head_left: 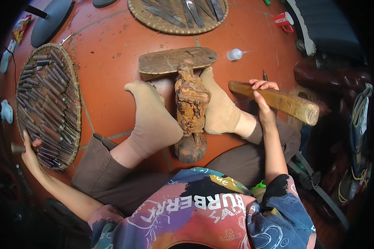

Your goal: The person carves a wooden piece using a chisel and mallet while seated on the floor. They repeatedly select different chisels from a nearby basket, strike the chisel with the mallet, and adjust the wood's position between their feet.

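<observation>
A carved wooden figure point(191, 112) lies on the red tiled floor, clamped between my two socked feet point(153, 120). Its top end rests against a flat wooden block point(170, 61). My right hand point(264, 101) grips a long wooden mallet point(278, 101) that points out to the right, just beside my right foot. My left hand point(29, 151) reaches far left and closes on the wooden handle of a chisel point(17, 147) at the near rim of a round woven tray point(75, 137) filled with several carving tools.
A second woven tray point(141, 18) of blades sits at the top centre. A small white squeeze bottle point(234, 54) lies right of the block. A red mug point(283, 20) and a dark chair stand at the top right. Cables and clutter line the right edge.
</observation>
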Demonstrator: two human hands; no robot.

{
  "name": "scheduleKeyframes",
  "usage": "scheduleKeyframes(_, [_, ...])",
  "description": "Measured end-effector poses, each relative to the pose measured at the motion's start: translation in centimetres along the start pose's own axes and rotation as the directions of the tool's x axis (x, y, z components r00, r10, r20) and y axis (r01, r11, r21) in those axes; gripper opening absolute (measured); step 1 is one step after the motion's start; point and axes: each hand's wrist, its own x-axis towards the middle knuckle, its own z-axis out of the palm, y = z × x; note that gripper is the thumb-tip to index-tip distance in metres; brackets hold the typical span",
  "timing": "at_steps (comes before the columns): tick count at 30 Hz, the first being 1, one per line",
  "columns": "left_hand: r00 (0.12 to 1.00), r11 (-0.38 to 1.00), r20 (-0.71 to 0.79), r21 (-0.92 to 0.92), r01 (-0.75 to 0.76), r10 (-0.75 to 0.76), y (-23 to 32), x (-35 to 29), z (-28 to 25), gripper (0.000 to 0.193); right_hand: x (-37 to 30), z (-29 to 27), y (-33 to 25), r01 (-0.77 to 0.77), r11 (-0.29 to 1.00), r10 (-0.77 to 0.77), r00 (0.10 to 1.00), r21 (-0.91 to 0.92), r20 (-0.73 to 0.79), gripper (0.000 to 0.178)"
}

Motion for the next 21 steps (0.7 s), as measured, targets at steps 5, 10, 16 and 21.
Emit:
scheduleKeyframes(5, [0.696, 0.96, 0.681, -0.278, -0.041, 0.227, 20.4, -15.5, 6.3, 0.031, -0.9, -0.9, -0.3, -0.02, 0.999, 0.02, 1.0, -0.031, 0.008, 0.024])
scheduleKeyframes(10, [0.346, 0.834, 0.768, -0.432, -0.342, 0.539, 23.8, -24.1, 14.3, 0.065, -0.6, -0.6, -0.6, 0.001, 0.999, -0.003, 0.997, 0.032, 0.078, 0.023])
scheduleKeyframes(16, [0.231, 0.86, 0.833, -0.508, -0.035, 0.502, 25.8, -25.0, 15.9, 0.072, -0.3, -1.5, 1.0, 0.036, 0.998, -0.042, 0.994, 0.06, 0.097, 0.023])
scheduleKeyframes(21, [0.459, 0.867, 0.748, -0.321, -0.382, 0.479, 27.1, -26.7, 16.1, 0.07, -0.2, -1.3, 0.6, 0.046, 0.993, -0.06, 0.99, 0.11, 0.125, 0.022])
